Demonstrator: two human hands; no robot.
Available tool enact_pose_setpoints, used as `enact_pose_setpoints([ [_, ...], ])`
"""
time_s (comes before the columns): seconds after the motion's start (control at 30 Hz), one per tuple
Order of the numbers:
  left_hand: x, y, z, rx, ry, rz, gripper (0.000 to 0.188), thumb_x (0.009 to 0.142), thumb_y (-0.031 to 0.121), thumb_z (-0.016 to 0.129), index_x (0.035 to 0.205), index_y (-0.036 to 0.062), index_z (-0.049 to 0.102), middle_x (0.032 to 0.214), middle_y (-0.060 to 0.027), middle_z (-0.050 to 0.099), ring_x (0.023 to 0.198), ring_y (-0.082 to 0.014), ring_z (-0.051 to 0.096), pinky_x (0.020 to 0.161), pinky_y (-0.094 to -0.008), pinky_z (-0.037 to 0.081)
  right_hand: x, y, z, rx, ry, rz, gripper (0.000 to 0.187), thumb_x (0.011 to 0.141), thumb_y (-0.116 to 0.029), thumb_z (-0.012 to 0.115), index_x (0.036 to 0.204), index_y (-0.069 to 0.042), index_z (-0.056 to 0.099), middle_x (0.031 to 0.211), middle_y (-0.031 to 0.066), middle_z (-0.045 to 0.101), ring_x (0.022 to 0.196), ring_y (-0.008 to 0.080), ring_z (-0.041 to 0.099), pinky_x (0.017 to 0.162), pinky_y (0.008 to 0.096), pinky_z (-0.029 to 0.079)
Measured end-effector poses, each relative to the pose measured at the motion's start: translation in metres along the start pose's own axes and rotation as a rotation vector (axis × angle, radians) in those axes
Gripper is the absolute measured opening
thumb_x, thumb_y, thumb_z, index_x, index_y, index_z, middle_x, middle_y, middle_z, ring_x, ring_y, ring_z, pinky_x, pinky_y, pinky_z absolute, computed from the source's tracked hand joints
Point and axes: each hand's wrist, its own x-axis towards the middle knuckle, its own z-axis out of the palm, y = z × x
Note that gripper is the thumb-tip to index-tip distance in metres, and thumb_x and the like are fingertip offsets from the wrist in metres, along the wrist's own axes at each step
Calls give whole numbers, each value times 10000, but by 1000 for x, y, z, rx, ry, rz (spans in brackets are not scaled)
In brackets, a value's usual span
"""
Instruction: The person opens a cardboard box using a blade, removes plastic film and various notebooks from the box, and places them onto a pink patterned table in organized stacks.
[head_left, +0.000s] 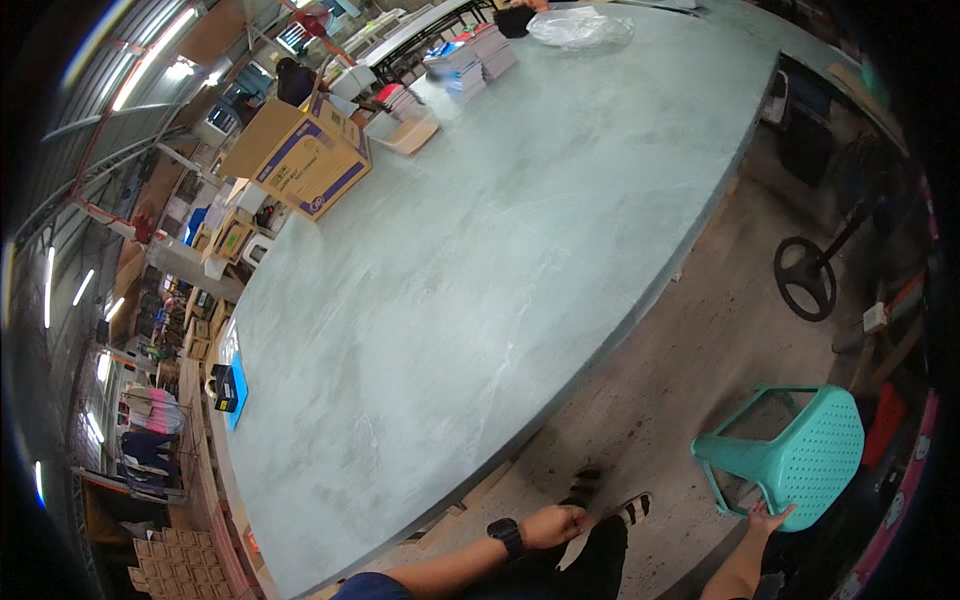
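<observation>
A green plastic stool [815, 460] with small holes in its seat stands tilted on the floor at the lower right. My right hand [769, 517] grips the near rim of the seat, with its fingers at the edge. Nearer the middle, my left hand [556, 526] is held over my legs, its fingers curled closed and nothing visible in them. A black watch [506, 538] is on my left wrist. Between my left arm and the far boxes stretches a large grey-green table [450, 280]; neither hand touches it.
An open cardboard box [315, 165], a shallow tray [410, 132], stacked booklets [455, 72] and a clear plastic bag [580, 30] lie on the table's far part. A blue folder [238, 390] is at its left edge. A black steering wheel [805, 279] stands at right.
</observation>
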Motion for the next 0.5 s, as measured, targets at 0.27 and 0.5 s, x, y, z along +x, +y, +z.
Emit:
enact_pose_setpoints([
  [0.27, 0, 8, -20, 41, -41, 176, 280, 827, 148, 531, 1091, 54, 531, 1010, -118, 596, 893, -284, 579, 754, -349, 463, -75, 87, -39, 17, -305, -54, 788, 585, -597, 664, 1126, -83, 411, 924, 116, 504, 681, 209, 449, 566, 313, 404],
  [0.5, 3, 25, -20, 133, -88, 335, 269, 768, 95, 529, 1034, 85, 567, 934, -121, 618, 805, -272, 607, 700, -351, 482, -118, 92, -134, -455, 157, -143, 668, 813, -288, 526, 1352, -77, 192, 1232, 163, 394, 1105, 283, 393, 886, 411, 343],
])
